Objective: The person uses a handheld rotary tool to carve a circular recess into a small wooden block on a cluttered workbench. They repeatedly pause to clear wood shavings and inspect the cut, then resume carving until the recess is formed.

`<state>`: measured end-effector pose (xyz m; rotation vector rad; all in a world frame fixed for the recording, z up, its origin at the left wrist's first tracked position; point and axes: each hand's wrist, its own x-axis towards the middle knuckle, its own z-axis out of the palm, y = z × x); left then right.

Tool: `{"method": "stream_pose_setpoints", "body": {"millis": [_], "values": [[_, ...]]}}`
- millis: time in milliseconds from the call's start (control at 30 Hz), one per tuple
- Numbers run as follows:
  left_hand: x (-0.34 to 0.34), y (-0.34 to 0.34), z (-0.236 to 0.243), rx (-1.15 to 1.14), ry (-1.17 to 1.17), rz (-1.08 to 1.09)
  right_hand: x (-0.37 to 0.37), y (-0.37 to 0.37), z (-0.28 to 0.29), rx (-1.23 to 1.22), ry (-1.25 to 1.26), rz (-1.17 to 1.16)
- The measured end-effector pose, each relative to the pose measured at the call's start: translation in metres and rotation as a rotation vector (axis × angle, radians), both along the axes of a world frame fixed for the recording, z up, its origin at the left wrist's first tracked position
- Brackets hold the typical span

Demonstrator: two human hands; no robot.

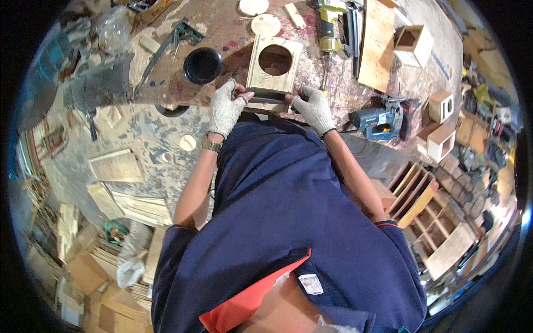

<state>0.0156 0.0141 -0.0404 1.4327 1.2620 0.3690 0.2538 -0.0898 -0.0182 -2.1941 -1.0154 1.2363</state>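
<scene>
A small pale wooden box with a large round hole in its face sits near the front edge of the workbench. A dark strip or gap runs along its near side; which one, I cannot tell. My left hand, in a white knit glove, pinches the near left corner with thumb and fingers. At the near right corner my right hand, gloved alike, grips with its fingers closed. Left of the box lies a round black cup-like piece. Two wooden discs rest behind it.
A green-and-black power tool lies beyond the box, beside a wooden board. A blue jigsaw is at the right, near small wooden boxes. A handsaw and a try square lie left. Boards lie below.
</scene>
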Motion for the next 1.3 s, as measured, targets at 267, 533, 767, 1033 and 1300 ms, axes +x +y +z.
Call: {"method": "stream_pose_setpoints", "body": {"millis": [267,533,767,1033,1300], "values": [[0.002,0.005,0.003,0.037,0.067,-0.007,-0.002,-0.005,-0.014,-0.109,0.139,-0.194],[0.000,0.011,0.029,0.300,0.156,-0.303,-0.009,-0.007,0.003,0.220,-0.292,0.312],[-0.004,0.034,0.020,0.622,0.179,-0.635,-0.006,-0.006,-0.003,0.200,-0.256,0.354],[-0.007,0.037,0.015,0.907,0.186,-0.728,-0.007,-0.007,0.005,0.147,-0.173,0.315],[-0.009,0.044,0.042,0.874,0.103,-0.749,-0.017,-0.012,0.035,0.202,0.549,-0.260]]}}
